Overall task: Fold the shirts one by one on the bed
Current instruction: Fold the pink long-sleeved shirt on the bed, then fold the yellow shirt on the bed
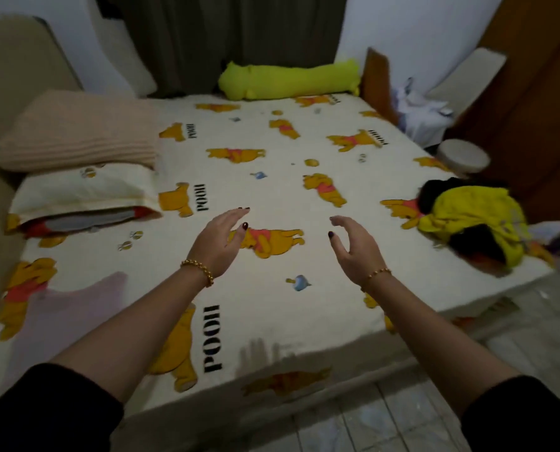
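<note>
Shirts (474,220), yellow and black, lie in a crumpled heap on the bed (272,190), well to the right of the right hand (353,246) and apart from it. The heap's long axis runs diagonally, far-left to near-right; collar direction cannot be told. The bed's print reads "POOH". Left hand (221,243) and right hand hover empty, fingers relaxed and spread, palms facing each other.

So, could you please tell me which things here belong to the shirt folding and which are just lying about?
For the job:
- clothes pile, on the bed's right edge
- bed
- left hand and right hand, both holding nothing

Just lying about:
- pillows, stacked at the left
- green bolster, at the far end
</note>
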